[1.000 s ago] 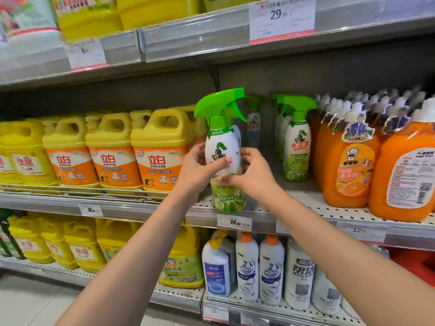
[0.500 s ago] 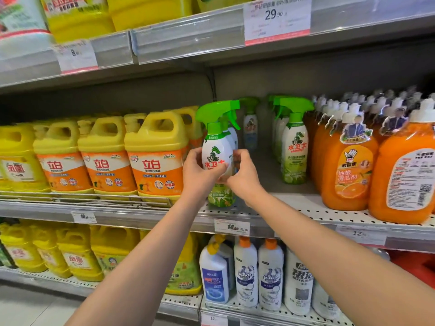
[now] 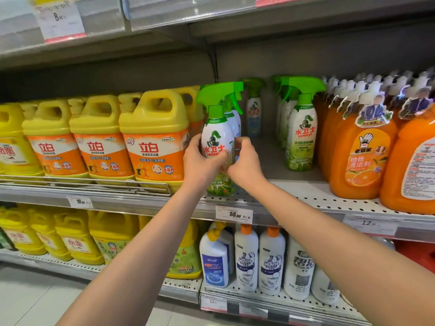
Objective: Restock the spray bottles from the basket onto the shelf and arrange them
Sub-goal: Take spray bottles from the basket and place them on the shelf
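A white spray bottle (image 3: 216,137) with a green trigger head stands upright at the front of the middle shelf (image 3: 294,196), its base on the perforated board. My left hand (image 3: 200,161) grips its left side and my right hand (image 3: 244,163) grips its right side. More spray bottles stand close behind it. A second row of the same spray bottles (image 3: 301,128) stands to the right, and one blue-labelled spray bottle (image 3: 253,114) stands further back between the rows. The basket is out of view.
Yellow detergent jugs (image 3: 155,137) press close on the left of the held bottle. Orange floor-cleaner bottles (image 3: 362,156) fill the right end. A bare gap of shelf lies between the two spray rows. White toilet-cleaner bottles (image 3: 247,257) stand on the lower shelf.
The held bottle has come down and back from above the shelf edge to stand on the shelf, label turned to the front. Both hands stayed on it.
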`<state>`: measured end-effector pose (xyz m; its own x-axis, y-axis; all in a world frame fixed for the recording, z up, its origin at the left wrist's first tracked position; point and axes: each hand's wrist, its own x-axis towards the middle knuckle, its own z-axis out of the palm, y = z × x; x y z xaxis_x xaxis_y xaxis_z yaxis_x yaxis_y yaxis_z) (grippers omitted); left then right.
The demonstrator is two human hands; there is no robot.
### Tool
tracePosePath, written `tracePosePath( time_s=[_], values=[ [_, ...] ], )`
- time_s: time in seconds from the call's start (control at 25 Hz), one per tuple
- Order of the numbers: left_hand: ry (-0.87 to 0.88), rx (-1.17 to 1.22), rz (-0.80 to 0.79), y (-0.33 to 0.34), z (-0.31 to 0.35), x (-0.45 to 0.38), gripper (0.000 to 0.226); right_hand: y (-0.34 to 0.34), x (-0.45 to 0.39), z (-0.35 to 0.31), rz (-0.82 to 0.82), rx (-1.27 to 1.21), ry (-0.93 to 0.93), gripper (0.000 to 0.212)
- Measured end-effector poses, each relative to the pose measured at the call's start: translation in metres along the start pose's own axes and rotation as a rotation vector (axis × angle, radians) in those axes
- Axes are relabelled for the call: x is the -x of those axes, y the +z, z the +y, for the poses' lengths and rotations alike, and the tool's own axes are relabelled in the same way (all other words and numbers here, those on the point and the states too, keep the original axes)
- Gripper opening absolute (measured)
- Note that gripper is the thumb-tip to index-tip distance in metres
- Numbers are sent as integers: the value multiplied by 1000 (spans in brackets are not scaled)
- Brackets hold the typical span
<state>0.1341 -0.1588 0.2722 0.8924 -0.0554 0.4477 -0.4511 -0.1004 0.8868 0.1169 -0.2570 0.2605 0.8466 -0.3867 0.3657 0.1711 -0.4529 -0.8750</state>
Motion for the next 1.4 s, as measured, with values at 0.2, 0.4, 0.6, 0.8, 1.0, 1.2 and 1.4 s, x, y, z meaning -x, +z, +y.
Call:
tracePosePath(
  time_s=[0.2,0.4,0.6,0.8,1.0,1.2,1.4],
  values=[
    [65,-56,-25,-2,-7,2,67,0,5,2,-5,-22,-34,81],
    [185,-197,55,-12,-14,29,76,-8,22,13,-32,-119,-86,88],
    [351,-245,55,-30,-40,81,50,-19,84,29,112,-39,-254,55],
    [201,-187,-106,-38,-80,132,36,-14,147,70,76,-33,-258,34],
    [-25,-295,-394,-34,-147,181,31,-3,198,133,-163,21,-80,20],
    [-311,-472,-831,-24,-204,218,33,0,237,201,-473,448,67,22],
    [-283,-688,-1074,-10,-251,252,56,1,273,244,-681,754,185,63]
  ],
)
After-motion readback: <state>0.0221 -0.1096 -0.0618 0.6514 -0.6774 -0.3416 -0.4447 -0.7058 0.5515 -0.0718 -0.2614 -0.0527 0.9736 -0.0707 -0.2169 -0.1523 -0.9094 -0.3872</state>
